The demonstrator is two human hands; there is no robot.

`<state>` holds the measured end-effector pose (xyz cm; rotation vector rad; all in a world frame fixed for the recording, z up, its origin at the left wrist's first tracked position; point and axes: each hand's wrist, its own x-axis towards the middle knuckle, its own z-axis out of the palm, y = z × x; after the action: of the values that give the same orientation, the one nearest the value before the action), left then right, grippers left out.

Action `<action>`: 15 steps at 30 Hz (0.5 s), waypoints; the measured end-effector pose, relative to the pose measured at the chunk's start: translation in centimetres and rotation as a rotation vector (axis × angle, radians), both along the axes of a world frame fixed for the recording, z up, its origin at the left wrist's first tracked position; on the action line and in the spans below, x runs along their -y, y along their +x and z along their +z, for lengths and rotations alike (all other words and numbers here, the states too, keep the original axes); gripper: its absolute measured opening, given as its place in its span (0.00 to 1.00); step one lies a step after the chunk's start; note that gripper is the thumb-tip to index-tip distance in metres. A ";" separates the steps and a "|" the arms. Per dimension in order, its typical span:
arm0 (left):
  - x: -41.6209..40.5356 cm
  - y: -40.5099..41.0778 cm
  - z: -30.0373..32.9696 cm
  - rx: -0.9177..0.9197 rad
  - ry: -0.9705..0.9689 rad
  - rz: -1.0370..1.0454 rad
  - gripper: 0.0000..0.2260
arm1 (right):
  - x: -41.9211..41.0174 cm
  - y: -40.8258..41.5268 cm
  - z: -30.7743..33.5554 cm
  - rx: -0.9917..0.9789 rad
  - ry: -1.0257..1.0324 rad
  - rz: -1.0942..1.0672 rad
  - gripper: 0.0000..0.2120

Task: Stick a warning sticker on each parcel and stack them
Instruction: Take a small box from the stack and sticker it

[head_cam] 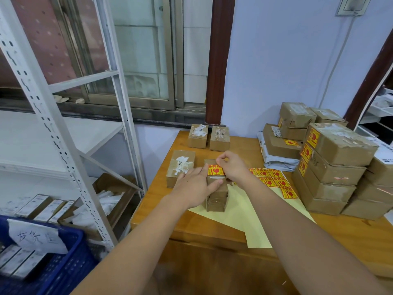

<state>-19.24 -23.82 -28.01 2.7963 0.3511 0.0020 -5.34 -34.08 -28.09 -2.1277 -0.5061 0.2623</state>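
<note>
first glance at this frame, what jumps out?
Both hands at table centre: the right hand presses a red-and-yellow warning sticker onto a small cardboard parcel that the left hand steadies. A stack of stickered parcels fills the table's right side, with loose stickers beside it.

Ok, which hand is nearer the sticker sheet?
Right. The right hand sits over the parcel, pinching a sticker, just left of the sticker sheet. The left hand holds the parcel's far side from it.
</note>
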 end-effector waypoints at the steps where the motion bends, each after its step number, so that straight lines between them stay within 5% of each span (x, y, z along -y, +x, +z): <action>1: -0.1 0.1 -0.1 -0.002 0.008 -0.001 0.37 | 0.1 -0.1 0.0 0.008 -0.005 0.010 0.08; 9: -0.1 0.2 -0.4 0.004 0.025 0.000 0.38 | 3.2 -0.8 -1.0 -0.451 0.275 0.246 0.33; 15: -0.4 -0.2 -0.7 0.101 0.069 0.010 0.35 | 3.2 -1.8 -0.8 -0.406 0.274 0.257 0.33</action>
<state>-19.42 -23.42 -28.75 2.8490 0.3460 0.1592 -7.11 -37.32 -28.86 -1.6838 -0.5377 0.7113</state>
